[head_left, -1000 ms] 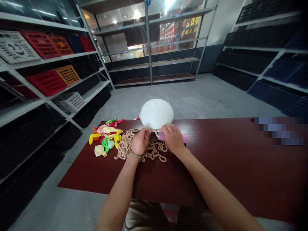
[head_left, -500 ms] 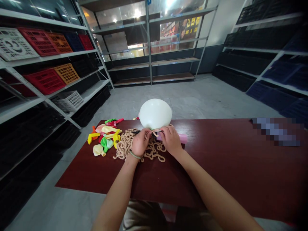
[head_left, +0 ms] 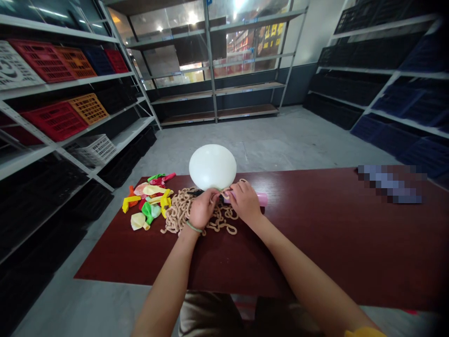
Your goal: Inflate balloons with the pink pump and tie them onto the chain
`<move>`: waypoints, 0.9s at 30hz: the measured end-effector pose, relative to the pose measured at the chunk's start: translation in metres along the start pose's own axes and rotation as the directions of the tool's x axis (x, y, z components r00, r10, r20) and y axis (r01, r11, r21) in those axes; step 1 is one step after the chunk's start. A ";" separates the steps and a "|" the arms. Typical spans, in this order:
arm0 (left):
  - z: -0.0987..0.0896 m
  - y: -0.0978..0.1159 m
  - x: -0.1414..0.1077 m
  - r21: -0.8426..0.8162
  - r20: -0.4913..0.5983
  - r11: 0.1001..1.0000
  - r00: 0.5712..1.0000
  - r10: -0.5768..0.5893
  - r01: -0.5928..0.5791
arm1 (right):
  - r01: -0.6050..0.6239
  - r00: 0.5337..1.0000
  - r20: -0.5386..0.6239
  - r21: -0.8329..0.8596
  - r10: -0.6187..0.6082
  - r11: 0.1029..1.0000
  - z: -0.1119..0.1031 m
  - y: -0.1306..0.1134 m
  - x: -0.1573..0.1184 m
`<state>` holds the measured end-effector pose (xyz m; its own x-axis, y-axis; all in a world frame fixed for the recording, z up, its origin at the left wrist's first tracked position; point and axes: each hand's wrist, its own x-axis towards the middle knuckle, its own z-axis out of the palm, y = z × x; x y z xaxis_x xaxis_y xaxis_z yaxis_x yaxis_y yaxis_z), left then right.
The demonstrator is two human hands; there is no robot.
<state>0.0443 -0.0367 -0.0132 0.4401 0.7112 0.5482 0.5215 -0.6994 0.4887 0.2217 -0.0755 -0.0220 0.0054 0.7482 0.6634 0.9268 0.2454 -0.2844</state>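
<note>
An inflated white balloon (head_left: 213,166) stands above the table just beyond my hands, its neck down between my fingertips. My left hand (head_left: 202,208) is closed in a pinch at the balloon's neck. Opposite it, my right hand (head_left: 244,199) pinches a tan cord (head_left: 224,192) close against that neck; a bit of cord shows above its knuckles. Fingers partly hide the neck and the cord there. Beneath and left of my hands spreads a tangled heap of tan cord (head_left: 177,213). Partly behind my right hand lies a pink cylinder (head_left: 261,199).
Several uninflated balloons (head_left: 149,206) in mixed colours lie left of the heap on the dark red table (head_left: 326,234). A pixelated object (head_left: 391,184) is at the table's far right. Shelves with crates (head_left: 54,119) line the left side.
My hands have drawn closer together at the balloon's neck, the right one moving inward. The whole view has shifted slightly, and the balloon appears farther left.
</note>
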 end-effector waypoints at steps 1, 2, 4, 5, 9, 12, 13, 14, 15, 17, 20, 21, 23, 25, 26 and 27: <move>0.000 0.000 0.000 0.002 0.000 1.000 1.000 0.008 -0.008 | 0.003 1.000 0.010 -0.013 -0.003 1.000 0.000 0.000 0.000; 0.000 0.001 0.000 0.003 0.003 1.000 1.000 0.014 -0.014 | 0.008 1.000 0.015 -0.024 -0.007 1.000 0.000 0.000 0.000; -0.001 0.001 0.001 0.000 0.020 1.000 1.000 0.017 -0.017 | 0.021 1.000 0.018 -0.036 -0.021 0.999 0.000 -0.001 0.000; -0.002 0.001 0.001 -0.002 0.032 1.000 0.999 0.016 -0.016 | 0.033 0.999 0.018 -0.036 -0.032 0.999 0.000 -0.001 -0.001; -0.003 -0.002 0.002 0.018 0.016 1.000 1.000 -0.009 0.008 | 0.095 0.995 0.015 -0.038 -0.095 0.995 -0.001 0.004 0.000; -0.003 -0.005 0.002 0.064 0.006 0.998 1.000 -0.011 0.011 | 0.124 0.992 0.006 -0.041 -0.124 0.991 -0.004 0.010 0.001; -0.003 -0.005 0.002 0.079 0.007 0.997 1.000 -0.010 0.009 | 0.130 0.991 0.002 -0.045 -0.130 0.990 -0.005 0.012 0.002; -0.003 -0.005 0.003 0.092 0.006 0.996 1.000 -0.010 0.009 | 0.138 0.990 -0.004 -0.050 -0.138 0.989 -0.006 0.014 0.002; -0.003 -0.005 0.003 0.100 0.001 0.995 1.000 -0.013 0.013 | 0.147 0.989 -0.010 -0.060 -0.147 0.987 -0.007 0.014 0.002; -0.003 -0.005 0.003 0.102 -0.014 0.994 1.000 -0.028 0.030 | 0.163 0.986 -0.015 -0.084 -0.165 0.983 -0.007 0.014 0.001; -0.003 -0.005 0.003 0.051 -0.028 0.997 0.998 -0.052 0.054 | 0.159 0.987 -0.019 -0.108 -0.161 0.981 -0.005 0.011 -0.001; -0.002 -0.005 0.002 0.023 -0.033 0.998 0.998 -0.061 0.062 | 0.147 0.988 -0.025 -0.106 -0.151 0.983 -0.003 0.011 -0.002; -0.002 -0.004 0.002 -0.041 -0.062 0.995 0.994 -0.094 0.091 | 0.116 0.991 -0.056 -0.085 -0.121 0.990 0.000 0.011 -0.004; -0.001 -0.002 0.003 -0.111 -0.123 0.983 0.980 -0.159 0.146 | 0.081 0.991 -0.098 -0.056 -0.086 0.995 0.002 0.013 -0.005; 0.000 -0.002 0.005 -0.149 -0.158 0.973 0.967 -0.198 0.175 | 0.066 0.991 -0.118 -0.047 -0.071 0.997 0.003 0.014 -0.005; 0.000 -0.001 0.007 -0.187 -0.191 0.962 0.953 -0.236 0.200 | 0.053 0.989 -0.133 -0.042 -0.059 0.998 0.004 0.014 -0.005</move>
<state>0.0468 -0.0305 -0.0100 0.1566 0.8290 0.5369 0.4531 -0.5433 0.7067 0.2334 -0.0732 -0.0320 0.0010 0.6439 0.7651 0.9406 0.2592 -0.2194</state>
